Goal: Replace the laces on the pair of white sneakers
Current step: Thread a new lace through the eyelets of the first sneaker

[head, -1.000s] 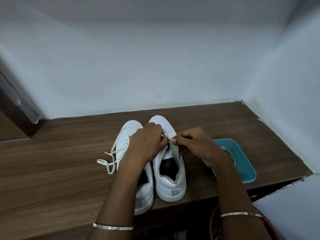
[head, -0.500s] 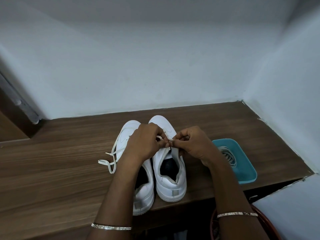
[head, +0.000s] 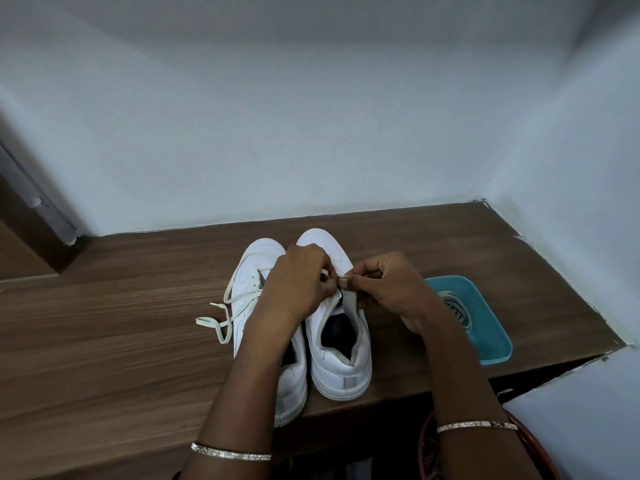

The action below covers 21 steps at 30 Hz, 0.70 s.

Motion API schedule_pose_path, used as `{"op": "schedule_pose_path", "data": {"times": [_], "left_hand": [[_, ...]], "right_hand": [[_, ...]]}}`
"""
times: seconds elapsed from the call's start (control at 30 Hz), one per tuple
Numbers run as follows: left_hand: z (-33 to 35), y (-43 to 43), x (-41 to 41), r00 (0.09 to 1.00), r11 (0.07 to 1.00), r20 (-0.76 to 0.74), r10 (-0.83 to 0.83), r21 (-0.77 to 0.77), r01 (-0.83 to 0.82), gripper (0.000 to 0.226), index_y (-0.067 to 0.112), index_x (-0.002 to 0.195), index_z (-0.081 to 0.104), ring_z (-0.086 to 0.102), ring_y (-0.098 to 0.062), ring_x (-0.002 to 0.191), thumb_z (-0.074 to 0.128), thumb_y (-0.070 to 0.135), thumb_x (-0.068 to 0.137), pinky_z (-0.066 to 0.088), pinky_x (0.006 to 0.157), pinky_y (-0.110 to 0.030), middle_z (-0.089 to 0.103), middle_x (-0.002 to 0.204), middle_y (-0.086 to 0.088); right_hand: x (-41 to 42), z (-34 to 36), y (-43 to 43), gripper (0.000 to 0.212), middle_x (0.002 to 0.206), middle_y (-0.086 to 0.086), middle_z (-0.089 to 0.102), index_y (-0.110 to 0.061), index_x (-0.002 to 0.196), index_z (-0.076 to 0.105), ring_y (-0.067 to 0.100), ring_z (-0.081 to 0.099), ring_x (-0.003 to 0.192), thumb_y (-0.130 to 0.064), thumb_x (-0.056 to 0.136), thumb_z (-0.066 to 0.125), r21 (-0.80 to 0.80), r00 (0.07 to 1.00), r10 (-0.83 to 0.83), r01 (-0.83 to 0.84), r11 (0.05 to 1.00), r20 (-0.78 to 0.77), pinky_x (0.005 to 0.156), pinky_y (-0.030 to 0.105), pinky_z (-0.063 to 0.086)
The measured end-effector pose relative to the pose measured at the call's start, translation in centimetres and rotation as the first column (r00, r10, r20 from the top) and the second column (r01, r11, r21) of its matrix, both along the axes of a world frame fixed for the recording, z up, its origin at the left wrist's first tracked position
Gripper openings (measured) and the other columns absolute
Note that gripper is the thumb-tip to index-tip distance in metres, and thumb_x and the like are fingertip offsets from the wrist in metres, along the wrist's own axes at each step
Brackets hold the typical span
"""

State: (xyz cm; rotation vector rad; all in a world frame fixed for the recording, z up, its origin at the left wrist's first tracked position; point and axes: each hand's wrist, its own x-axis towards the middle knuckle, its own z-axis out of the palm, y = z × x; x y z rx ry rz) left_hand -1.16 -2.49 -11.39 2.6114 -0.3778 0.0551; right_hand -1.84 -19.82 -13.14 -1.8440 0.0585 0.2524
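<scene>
The right hand [head: 388, 289] has thumb and forefinger closed on a pale lace end [head: 343, 278]. The left hand [head: 298, 282] meets it fingertip to fingertip, fingers curled over the eyelet row and apparently pinching the same lace, though the exact grip is hidden under the knuckles. Both work above the tongue [head: 348, 302] of the right sneaker [head: 341, 362], which stands on the table [head: 104, 341] touching the left sneaker [head: 254, 271]. That one's loose lace [head: 221, 318] trails over the wood.

The likely slip is that the tip misses its eyelet, or that a hard pull drags the shoe, since nothing pins it down. Both heels sit near the table's front edge, so a backward tug could tip one off. The left forearm lies across the left sneaker and could nudge it too.

A teal tray [head: 491, 341] of coiled laces [head: 453, 306] sits just beside the right wrist, close to that same edge. Open wood lies to the left — walls close the back and right.
</scene>
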Motion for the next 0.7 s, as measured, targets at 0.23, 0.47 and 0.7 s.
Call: {"op": "schedule_pose_path", "data": {"times": [0.23,0.47,0.7], "left_hand": [[0.3,0.7,0.0,1.000,0.998,0.017,-0.024,-0.050,0.025,0.009,0.019,0.089,0.077,0.061,-0.015,0.084,0.069,0.019,0.088,0.044,0.072,-0.030,0.070,0.086,0.008],[0.5,2.4,0.5,1.000,0.993,0.019,0.024,-0.117,-0.022,0.008,0.021,0.087,0.079,0.058,-0.008,0.069,0.074,0.016,0.085,0.033,0.059,-0.019,0.064,0.076,0.012],[0.3,1.9,0.4,0.996,0.988,0.036,0.076,-0.138,-0.070,0.011,0.024,0.085,0.074,0.063,-0.011,0.083,0.066,0.022,0.093,0.046,0.069,-0.030,0.071,0.084,0.012]], "right_hand": [[-0.1,0.3,-0.2,0.013,0.089,0.020,0.076,0.005,0.096,0.075,0.015,0.070,0.067,-0.001,0.084,0.077,0.067,0.998,0.018,-0.014,0.998,-0.060,0.060,0.024,0.057],[0.3,0.1,0.0,0.008,0.089,0.018,0.077,0.004,0.093,0.076,0.019,0.071,0.072,0.003,0.086,0.071,0.081,0.995,-0.016,0.024,0.996,-0.100,0.061,0.026,0.057],[0.2,0.0,-0.3,0.008,0.094,0.017,0.076,0.000,0.092,0.075,0.020,0.072,0.080,0.002,0.090,0.067,0.099,0.990,0.018,-0.004,0.995,-0.140,0.065,0.026,0.057]]}}
